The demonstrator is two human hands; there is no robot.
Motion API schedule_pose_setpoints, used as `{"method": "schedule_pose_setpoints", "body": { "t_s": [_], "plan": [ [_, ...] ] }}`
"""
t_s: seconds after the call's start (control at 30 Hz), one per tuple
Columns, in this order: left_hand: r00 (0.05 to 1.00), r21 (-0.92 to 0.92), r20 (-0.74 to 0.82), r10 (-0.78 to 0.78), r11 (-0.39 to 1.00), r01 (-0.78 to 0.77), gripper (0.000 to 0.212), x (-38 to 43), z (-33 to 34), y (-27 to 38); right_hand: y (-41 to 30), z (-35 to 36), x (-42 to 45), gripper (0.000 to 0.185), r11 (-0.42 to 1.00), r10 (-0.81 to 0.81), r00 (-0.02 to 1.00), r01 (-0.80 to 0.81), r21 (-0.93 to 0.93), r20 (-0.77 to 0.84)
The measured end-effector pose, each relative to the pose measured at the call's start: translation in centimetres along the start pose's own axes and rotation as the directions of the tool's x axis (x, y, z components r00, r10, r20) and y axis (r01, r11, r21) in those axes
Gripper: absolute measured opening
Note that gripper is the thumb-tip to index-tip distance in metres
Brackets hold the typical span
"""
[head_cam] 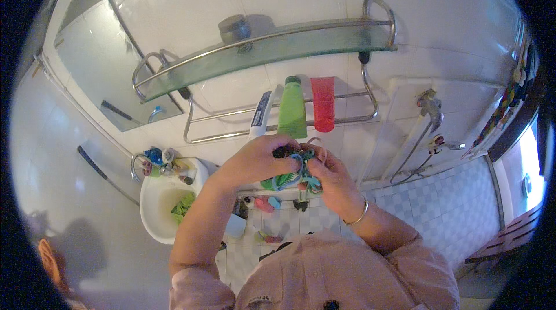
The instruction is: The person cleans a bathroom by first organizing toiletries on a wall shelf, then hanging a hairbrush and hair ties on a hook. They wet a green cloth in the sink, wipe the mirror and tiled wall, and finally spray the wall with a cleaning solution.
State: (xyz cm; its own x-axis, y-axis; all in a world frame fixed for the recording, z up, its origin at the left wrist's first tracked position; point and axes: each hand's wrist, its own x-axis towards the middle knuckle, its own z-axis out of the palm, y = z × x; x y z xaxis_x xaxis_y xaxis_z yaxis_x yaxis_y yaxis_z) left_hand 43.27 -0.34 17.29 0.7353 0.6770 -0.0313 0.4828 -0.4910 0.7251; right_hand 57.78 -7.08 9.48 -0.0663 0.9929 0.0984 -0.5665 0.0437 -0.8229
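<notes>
My left hand (263, 160) and my right hand (332, 178) meet in front of my chest. Between them is a small bundle of hair accessories (309, 180), with blue-green loops and teal pieces. A green bristled piece (286, 178), perhaps a brush or clip, shows under the left fingers. My fingers hide much of the bundle, so its separate parts are hard to tell. Just beyond the hands, a white tube (260, 114), a green squeeze tube (292, 108) and a red tube (323, 103) stand at the lower metal rail.
A glass shelf (278, 56) with a metal guard rail holds a dark-lidded jar (234, 29). At left are a washbasin (152, 219) with green material (183, 206) inside, and a mirror (108, 58). Wall taps (430, 103) are at right. A person's ear (48, 260) shows lower left.
</notes>
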Motion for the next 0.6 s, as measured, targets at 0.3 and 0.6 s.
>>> {"method": "schedule_pose_setpoints", "body": {
  "t_s": [0.3, 0.6],
  "plan": [
    [0.983, 0.034, -0.126, -0.133, 0.990, 0.138, 0.037, -1.4, 1.6, -4.0, 2.8, -0.2, 1.3, 0.020, 0.957, 0.016, 0.998, 0.002, -0.291, 0.059],
    [0.941, -0.167, -0.039, -0.335, 0.931, 0.325, 0.035, -2.2, 3.5, -7.3, 4.8, -0.8, 2.5, 0.014, 0.756, -0.291, 0.956, 0.215, -0.618, -0.023]
  ]
}}
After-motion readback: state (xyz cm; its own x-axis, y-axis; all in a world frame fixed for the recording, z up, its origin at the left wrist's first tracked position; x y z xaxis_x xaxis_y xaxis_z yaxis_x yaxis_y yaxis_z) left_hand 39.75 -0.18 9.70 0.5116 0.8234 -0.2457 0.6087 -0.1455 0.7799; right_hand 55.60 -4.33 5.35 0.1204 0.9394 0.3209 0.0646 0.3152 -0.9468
